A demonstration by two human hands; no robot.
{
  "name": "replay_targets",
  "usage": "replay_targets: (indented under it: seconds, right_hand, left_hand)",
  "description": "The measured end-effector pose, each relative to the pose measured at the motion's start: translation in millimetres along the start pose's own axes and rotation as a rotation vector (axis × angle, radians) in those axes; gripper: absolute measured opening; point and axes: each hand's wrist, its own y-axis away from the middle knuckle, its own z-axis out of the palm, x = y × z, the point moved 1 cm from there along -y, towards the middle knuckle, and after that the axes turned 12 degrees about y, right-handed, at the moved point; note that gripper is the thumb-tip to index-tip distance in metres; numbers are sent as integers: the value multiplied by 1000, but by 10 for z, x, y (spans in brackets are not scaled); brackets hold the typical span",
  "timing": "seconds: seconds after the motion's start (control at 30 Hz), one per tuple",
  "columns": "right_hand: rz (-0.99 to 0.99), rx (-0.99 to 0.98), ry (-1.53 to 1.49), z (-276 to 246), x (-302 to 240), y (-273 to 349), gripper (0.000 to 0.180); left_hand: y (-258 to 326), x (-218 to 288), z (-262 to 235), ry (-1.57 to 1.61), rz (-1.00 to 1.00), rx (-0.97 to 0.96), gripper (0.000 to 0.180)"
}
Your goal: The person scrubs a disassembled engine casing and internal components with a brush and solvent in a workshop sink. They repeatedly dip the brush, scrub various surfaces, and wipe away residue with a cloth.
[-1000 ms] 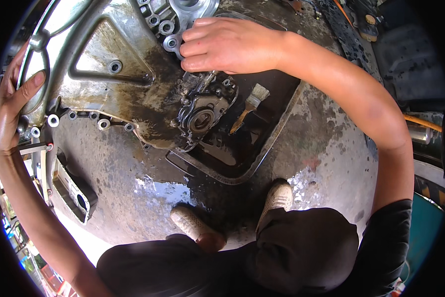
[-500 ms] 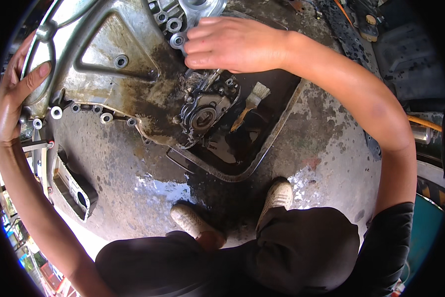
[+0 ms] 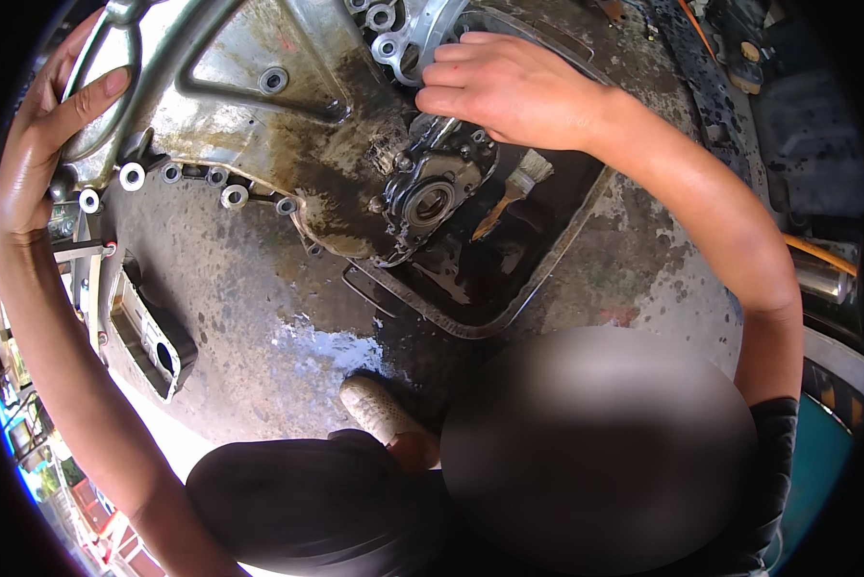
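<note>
A large grimy metal engine cover, with bolt holes along its rim, is held tilted between my hands. My left hand grips its left edge, thumb on the face and fingers mostly hidden behind. My right hand is closed on its right side, fingers curled over the edge. An oily round-holed pump housing sits at the cover's lower right corner, above a dark metal tray. Inside the tray, a wooden-handled paintbrush lies in dark liquid.
A rectangular metal housing rests on the stained concrete floor at the left. A metal frame stands at the far left. My shoe is close to the tray, and dark machinery parts line the right side.
The cover and both my hands sit farther right in view, with the cover slightly higher. The tray and floor have shifted right too, so the view itself has moved. Both grips stay the same.
</note>
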Motion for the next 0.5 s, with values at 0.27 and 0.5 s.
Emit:
replay_targets:
  seconds: [0.27,0.5]
  right_hand:
    - [918,421,-853,279,-1277,371,6]
    - [1115,544,-742,571,-1819,335,10]
  left_hand:
    - [158,195,83,-54,-68,80,67]
    - [282,222,42,-15,-122,131,71]
